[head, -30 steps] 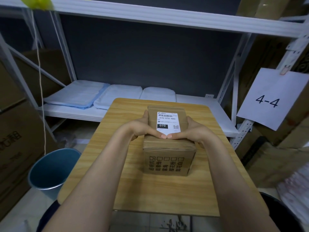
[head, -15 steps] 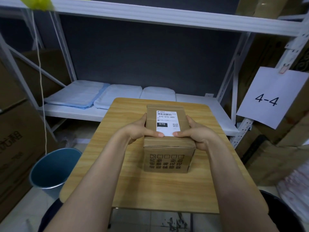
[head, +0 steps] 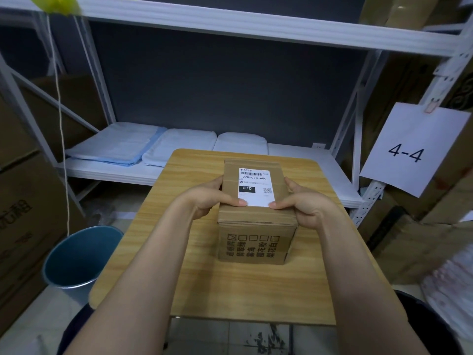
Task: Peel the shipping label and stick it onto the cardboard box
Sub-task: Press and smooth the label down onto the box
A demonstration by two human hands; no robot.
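Observation:
A brown cardboard box (head: 252, 243) with printed characters on its near side stands on the small wooden table (head: 194, 278). A white shipping label (head: 256, 184) with a barcode and "070" lies flat on the box's top. My left hand (head: 207, 198) clasps the box's left side, its thumb pressing the label's near left corner. My right hand (head: 307, 203) clasps the right side, thumb on the near right corner.
A blue bin (head: 76, 260) stands on the floor left of the table. Behind the table a white shelf (head: 307, 160) carries folded pale bags (head: 163, 147). A "4-4" sign (head: 409, 152) hangs at right. Cardboard cartons stack on both sides.
The label went from lifted at its near edge to flat on the box top. My thumbs slid apart from the label's middle toward its near corners.

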